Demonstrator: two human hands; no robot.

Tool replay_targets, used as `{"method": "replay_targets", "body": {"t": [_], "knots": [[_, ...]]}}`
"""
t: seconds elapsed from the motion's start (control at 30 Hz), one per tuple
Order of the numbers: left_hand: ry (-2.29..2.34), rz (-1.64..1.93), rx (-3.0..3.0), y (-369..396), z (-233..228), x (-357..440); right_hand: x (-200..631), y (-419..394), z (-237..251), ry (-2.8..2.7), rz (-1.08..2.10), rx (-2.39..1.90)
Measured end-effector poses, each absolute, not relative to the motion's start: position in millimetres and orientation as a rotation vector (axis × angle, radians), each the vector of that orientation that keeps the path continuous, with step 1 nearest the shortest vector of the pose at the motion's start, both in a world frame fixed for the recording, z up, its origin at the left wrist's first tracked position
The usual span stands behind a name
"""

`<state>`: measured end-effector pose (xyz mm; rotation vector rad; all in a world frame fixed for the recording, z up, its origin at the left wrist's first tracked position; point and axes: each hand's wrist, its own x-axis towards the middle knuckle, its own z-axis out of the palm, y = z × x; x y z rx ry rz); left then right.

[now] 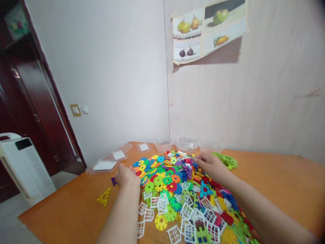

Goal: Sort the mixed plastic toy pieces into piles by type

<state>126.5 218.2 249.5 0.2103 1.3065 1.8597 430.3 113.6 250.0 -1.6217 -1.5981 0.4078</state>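
A heap of colourful plastic building pieces covers the middle of the table: notched flower discs [167, 180], white window lattices [187, 210] and brick-like parts. My left hand [127, 176] rests at the heap's left edge, beside the discs; its fingers are mostly hidden behind the back of the hand. At the far right of the heap is my right hand [210, 163], fingers bent together over the pieces. What they grip, if anything, is too small to make out. A purple piece [113, 181] and a yellow triangular piece [104, 197] lie left of my left hand.
Clear plastic lids [104, 165] with white labels lie at the table's back left. Transparent tubs [188, 145] stand along the wall. A cluster of green pieces [226, 160] sits beyond my right wrist. A white appliance [24, 167] stands on the floor at left.
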Motion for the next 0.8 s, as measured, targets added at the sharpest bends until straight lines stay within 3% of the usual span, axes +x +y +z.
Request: {"method": "replay_targets", "body": {"t": [0.3, 0.53, 0.8], "knots": [[1.199, 1.611, 0.831, 183, 252, 192, 412, 103, 242, -2.025, 0.2, -1.701], [1.117, 1.357, 1.263, 159, 251, 210, 412, 105, 243, -1.953, 0.244, -1.724], [0.856, 1.037, 1.448, 145, 259, 212, 395, 92, 269, -1.917, 0.218, -1.388]]}}
